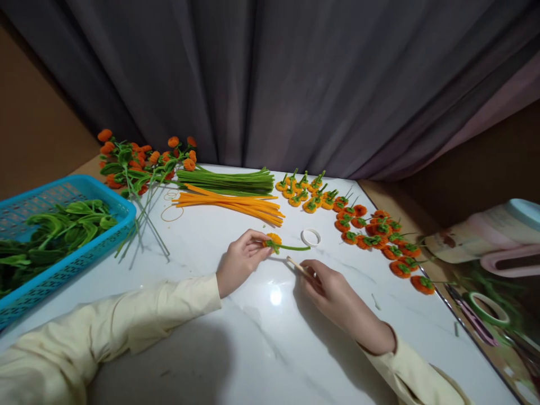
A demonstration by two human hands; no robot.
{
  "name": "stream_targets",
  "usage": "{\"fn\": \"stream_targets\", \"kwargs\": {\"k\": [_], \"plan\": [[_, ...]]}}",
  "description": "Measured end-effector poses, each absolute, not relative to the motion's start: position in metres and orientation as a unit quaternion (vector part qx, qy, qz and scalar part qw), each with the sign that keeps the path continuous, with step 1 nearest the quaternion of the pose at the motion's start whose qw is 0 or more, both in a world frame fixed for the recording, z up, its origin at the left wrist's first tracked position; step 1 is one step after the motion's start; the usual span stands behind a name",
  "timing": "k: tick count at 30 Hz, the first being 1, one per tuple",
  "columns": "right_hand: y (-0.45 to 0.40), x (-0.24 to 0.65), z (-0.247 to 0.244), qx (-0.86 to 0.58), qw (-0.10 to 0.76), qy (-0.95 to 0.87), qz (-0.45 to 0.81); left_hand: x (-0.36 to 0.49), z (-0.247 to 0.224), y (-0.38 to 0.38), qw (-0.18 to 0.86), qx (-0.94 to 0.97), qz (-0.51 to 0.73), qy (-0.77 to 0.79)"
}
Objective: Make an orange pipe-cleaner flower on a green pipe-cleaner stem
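My left hand pinches a small yellow-orange chenille flower between thumb and fingers. A green fuzzy stem reaches from the flower to the right. In my right hand is a thin, pale wooden-looking stick, its tip pointing at the flower but apart from it. Just beyond the stem's end lies a white ring-shaped roll, perhaps tape. Behind my hands are a bundle of orange chenille stems and a bundle of green chenille stems.
A blue basket of green leaves stands left. Orange flowers on stems lie behind it. Several yellow flower heads and orange flower heads spread to the right. A jug, green tape roll and pink-handled tool sit beyond the table edge.
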State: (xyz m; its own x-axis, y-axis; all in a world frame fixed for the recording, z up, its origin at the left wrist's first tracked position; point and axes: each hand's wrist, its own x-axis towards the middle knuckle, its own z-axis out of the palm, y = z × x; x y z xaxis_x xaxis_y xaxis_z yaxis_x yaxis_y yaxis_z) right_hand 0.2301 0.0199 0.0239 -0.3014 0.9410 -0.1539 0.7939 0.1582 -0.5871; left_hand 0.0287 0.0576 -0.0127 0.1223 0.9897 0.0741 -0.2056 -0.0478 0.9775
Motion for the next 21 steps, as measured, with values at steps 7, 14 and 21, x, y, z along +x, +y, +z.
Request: {"fn": "stream_targets", "kwargs": {"k": [7, 14, 21], "plan": [[0.012, 0.206, 0.057, -0.525, 0.240, -0.486, 0.656, 0.028, -0.013, 0.057, 0.545, 0.507, 0.537, 0.398], [0.015, 0.188, 0.059, -0.435, 0.296, -0.305, 0.794, 0.028, -0.015, 0.054, 0.487, 0.561, 0.520, 0.422], [0.021, 0.188, 0.052, -0.386, 0.329, -0.236, 0.829, 0.027, -0.016, 0.053, 0.388, 0.642, 0.524, 0.403]]}}
